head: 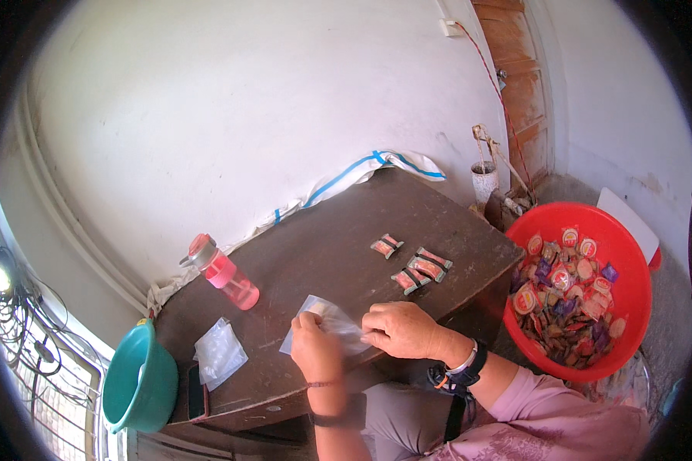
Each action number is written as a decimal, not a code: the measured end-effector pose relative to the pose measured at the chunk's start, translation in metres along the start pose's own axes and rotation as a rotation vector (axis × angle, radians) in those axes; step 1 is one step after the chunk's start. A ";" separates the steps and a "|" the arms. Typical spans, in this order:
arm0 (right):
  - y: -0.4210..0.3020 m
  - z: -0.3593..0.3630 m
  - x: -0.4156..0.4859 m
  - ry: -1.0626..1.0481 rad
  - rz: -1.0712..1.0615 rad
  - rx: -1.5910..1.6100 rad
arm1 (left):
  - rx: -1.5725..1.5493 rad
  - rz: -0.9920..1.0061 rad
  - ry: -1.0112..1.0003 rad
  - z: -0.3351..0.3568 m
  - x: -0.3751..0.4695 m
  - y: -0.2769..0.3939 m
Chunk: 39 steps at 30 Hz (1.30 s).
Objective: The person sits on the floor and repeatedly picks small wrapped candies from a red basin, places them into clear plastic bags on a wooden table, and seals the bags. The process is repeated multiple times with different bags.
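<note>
Both hands are over the near edge of a dark wooden table point(323, 253). My left hand point(317, 346), somewhat blurred, grips the left part of a clear plastic bag point(346, 322). My right hand point(401, 330) pinches the bag's right edge between thumb and fingers. Something pale shows at the bag's upper left, too unclear to name. Beyond my right hand lie a small wrapped packet with dark bands point(387, 245) and two more banded packets point(430, 264) touching each other. More clear plastic bags point(220, 352) lie flat at the left.
A pink bottle point(225, 274) lies or leans at the table's left. A phone point(196, 393) is partly under the bags. A teal basin point(139, 377) stands at the left end. At the right, a red tub point(634, 288) holds many small wrapped packets. A white wall rises behind the table.
</note>
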State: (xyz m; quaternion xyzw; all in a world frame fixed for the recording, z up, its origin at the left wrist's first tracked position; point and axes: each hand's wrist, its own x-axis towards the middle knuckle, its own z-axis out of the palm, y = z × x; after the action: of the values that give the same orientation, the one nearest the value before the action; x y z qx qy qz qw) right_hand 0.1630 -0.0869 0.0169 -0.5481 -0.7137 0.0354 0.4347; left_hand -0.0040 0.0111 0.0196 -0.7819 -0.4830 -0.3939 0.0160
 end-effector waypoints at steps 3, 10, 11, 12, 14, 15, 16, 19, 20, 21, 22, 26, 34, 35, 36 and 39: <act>0.001 0.001 -0.001 0.008 -0.009 -0.009 | -0.021 -0.027 -0.036 0.001 0.001 0.000; 0.004 0.005 -0.001 0.031 -0.025 0.000 | 0.014 -0.120 -0.083 0.003 0.010 0.002; 0.004 0.005 -0.001 0.032 -0.026 0.001 | 0.030 -0.112 -0.081 0.005 0.012 0.001; 0.004 0.005 -0.001 0.032 -0.023 -0.001 | 0.042 -0.102 -0.081 0.007 0.012 0.002; 0.003 0.005 -0.001 0.039 -0.022 0.004 | 0.082 -0.146 -0.122 0.004 0.014 0.003; 0.002 0.007 -0.001 0.046 -0.026 0.009 | 0.101 -0.168 -0.142 0.003 0.015 0.003; 0.002 0.008 0.000 0.052 -0.030 0.015 | 0.120 -0.157 -0.143 0.003 0.014 0.002; 0.003 0.009 0.000 0.139 0.002 0.124 | 0.108 -0.135 -0.133 0.005 0.013 -0.001; 0.004 0.009 0.001 0.275 0.007 0.061 | 0.114 -0.129 -0.142 0.009 0.013 -0.004; 0.005 0.009 0.002 0.408 0.010 -0.003 | 0.112 -0.123 -0.141 0.010 0.013 -0.004; 0.005 0.008 0.004 0.541 0.011 -0.066 | 0.111 -0.117 -0.140 0.011 0.012 -0.003; -0.002 0.004 0.002 0.603 0.197 -0.389 | 0.058 -0.142 -0.107 0.003 0.008 0.000; 0.018 -0.006 -0.005 0.383 0.336 -0.604 | 0.013 -0.106 -0.172 0.013 0.005 -0.008; 0.017 -0.005 -0.002 0.377 0.300 -0.594 | 0.008 -0.123 -0.166 0.011 0.005 -0.012; 0.015 -0.003 -0.001 0.370 0.275 -0.557 | 0.007 -0.121 -0.144 0.009 0.003 -0.012; 0.015 -0.009 -0.005 0.374 0.251 -0.517 | -0.041 -0.127 -0.136 0.019 0.004 -0.006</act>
State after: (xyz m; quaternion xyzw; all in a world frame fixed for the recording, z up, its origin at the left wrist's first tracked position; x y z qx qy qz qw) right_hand 0.1809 -0.0885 0.0118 -0.7206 -0.5341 -0.1947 0.3970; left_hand 0.0036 0.0251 0.0072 -0.7747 -0.5233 -0.3502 -0.0579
